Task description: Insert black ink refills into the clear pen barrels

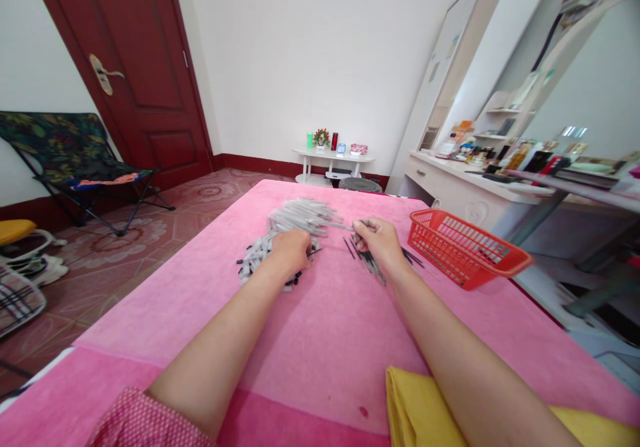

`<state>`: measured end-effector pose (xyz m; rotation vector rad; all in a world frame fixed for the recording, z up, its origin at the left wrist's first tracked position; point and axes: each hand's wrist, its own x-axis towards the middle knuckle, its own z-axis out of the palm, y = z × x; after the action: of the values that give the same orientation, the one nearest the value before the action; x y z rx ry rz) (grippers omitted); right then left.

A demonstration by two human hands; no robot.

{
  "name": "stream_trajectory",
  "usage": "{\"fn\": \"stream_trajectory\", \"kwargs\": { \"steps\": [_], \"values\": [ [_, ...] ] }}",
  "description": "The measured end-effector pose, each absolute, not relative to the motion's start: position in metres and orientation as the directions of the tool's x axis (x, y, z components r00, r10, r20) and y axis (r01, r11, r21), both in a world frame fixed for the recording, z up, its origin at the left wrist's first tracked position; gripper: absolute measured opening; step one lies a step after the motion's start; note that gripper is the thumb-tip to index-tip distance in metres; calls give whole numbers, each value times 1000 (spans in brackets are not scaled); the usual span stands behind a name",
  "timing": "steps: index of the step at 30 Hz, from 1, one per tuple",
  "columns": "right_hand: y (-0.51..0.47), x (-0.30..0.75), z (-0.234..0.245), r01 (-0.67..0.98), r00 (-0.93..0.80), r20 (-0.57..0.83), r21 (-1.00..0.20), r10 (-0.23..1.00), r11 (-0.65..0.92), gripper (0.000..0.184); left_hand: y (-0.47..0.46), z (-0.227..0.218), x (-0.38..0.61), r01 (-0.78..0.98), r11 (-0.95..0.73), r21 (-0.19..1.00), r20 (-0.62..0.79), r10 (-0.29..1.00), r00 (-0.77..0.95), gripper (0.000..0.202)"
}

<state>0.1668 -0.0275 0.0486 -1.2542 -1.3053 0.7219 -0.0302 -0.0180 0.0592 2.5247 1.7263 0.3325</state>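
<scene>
A heap of grey pen barrels [300,217] lies on the pink cloth [310,327], with more barrels trailing to the left [253,257]. My left hand [290,250] rests closed on that heap; what its fingers hold is hidden. My right hand [377,237] is closed in a pinch on a grey pen barrel [343,226] that points left towards the heap. Thin black refills [367,260] lie under and beside my right hand.
A red plastic basket [463,250] stands right of my right hand. A yellow cushion [415,400] lies near the front edge. A folding chair [75,160] and red door [135,67] are at the left, a small white table [333,160] behind, a dresser [465,180] at right.
</scene>
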Motion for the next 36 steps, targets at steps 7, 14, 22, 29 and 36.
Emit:
{"fn": "stream_trajectory", "kwargs": {
  "steps": [7, 14, 22, 29, 36],
  "values": [
    [-29, 165, 52, 221, 196, 294, -943, 936, 250, 28, -8, 52, -35, 853, -404, 329, 245, 909, 336, 20],
    [-32, 163, 57, 155, 228, 278, -957, 933, 247, 27, 15, 50, -55, 613, -299, 731, 219, 954, 204, 16],
    [-33, 161, 58, 132, 233, 267, -961, 935, 242, 28, 5, 68, -62, -65, 66, 996, -61, 995, 75, 28],
    [-35, 159, 59, 134, 215, 259, -963, 942, 234, 29, 13, 65, -64, -352, 194, 916, -176, 981, 84, 22],
    [-34, 158, 57, 119, 206, 278, -959, 938, 258, 29, 19, 61, -57, -572, 223, 789, -196, 974, 109, 2]
  ]
}}
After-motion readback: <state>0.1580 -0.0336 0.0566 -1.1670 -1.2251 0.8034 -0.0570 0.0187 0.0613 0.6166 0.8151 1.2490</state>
